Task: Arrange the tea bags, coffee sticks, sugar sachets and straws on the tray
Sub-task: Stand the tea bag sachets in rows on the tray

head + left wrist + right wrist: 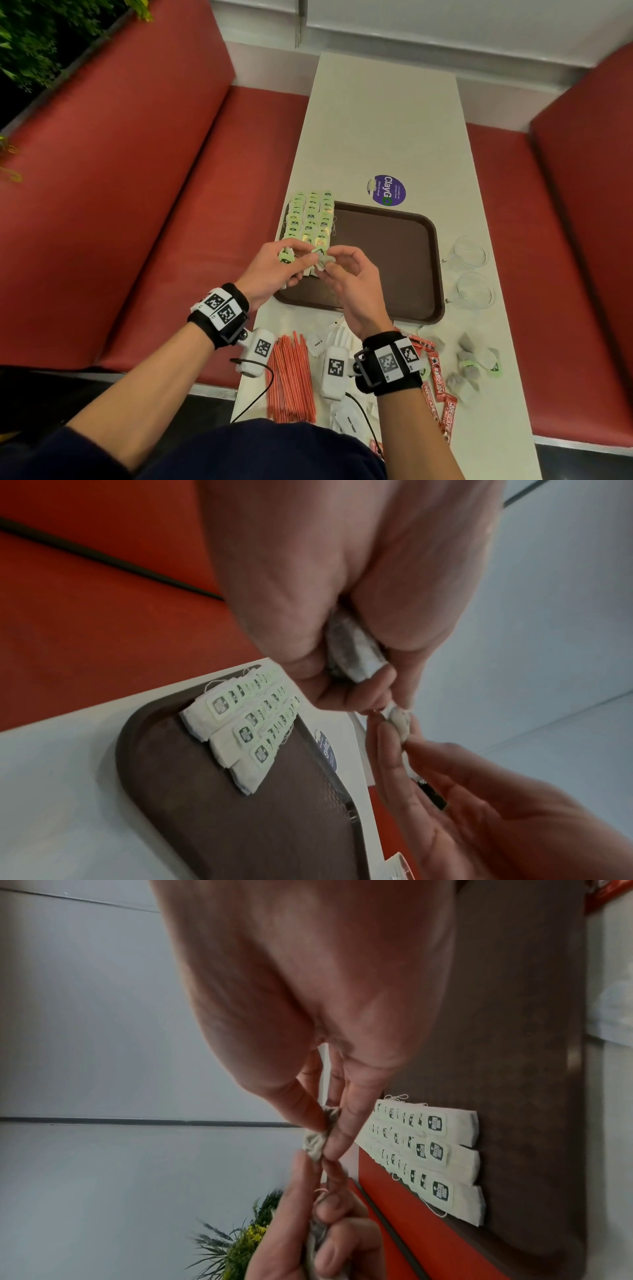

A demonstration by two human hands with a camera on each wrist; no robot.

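Three rows of green-tagged tea bags lie on the left part of the brown tray. Above the tray's near left corner my left hand grips a small bunch of tea bags, seen in its palm in the left wrist view. My right hand pinches one tea bag between thumb and fingers, right against the left fingertips. Red straws, white sugar sachets and red coffee sticks lie on the table near me.
More loose tea bags sit at the near right of the white table. Two glass cups stand just right of the tray. A purple sticker lies beyond it. Red bench seats flank the table.
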